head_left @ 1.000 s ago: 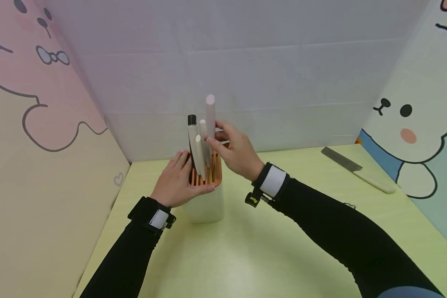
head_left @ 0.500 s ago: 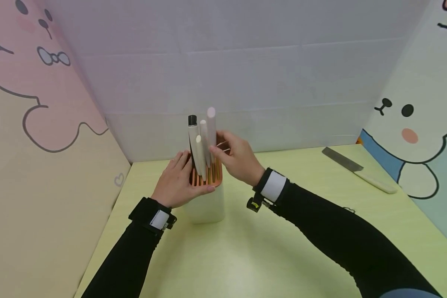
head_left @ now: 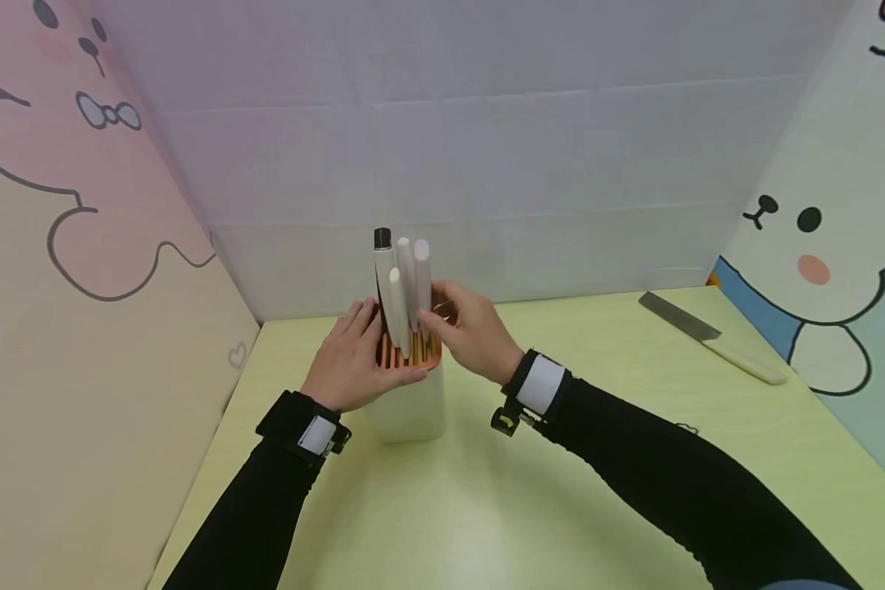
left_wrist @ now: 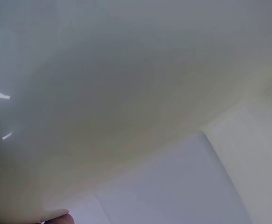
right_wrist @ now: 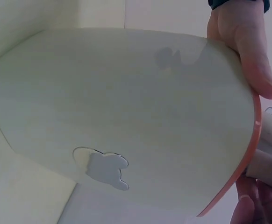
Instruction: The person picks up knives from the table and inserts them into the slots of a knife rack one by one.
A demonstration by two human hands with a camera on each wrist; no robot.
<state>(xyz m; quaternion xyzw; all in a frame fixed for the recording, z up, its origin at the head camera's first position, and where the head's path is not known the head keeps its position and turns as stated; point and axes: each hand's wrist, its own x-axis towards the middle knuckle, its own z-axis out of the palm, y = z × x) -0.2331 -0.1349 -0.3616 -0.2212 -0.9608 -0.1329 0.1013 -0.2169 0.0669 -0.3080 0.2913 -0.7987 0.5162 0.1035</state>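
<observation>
A white knife block [head_left: 406, 414] with an orange slotted top [head_left: 431, 358] stands upright on the table. My left hand [head_left: 350, 360] holds it by the upper left side, the thumb laid across the front rim. With the fingertips of my right hand [head_left: 479, 334] I pinch the pale handle of a knife [head_left: 422, 264] at the top's right side; its blade is hidden. Several other pale handles [head_left: 400, 307] rise beside it, one with a black end [head_left: 382, 238]. In the right wrist view the block's wall [right_wrist: 126, 93] fills most of the picture, with the left thumb [right_wrist: 257, 70] at its rim.
A wide-bladed knife [head_left: 678, 315] with a cream handle lies on the pale yellow table [head_left: 472, 508] at the right. A plain back wall [head_left: 487, 156] rises behind the block. Printed cartoon panels [head_left: 841, 328] border both sides.
The knife in my right hand has sunk down into the block, its handle now about level with the one beside it. My right hand has come down along with it; the left hand stays.
</observation>
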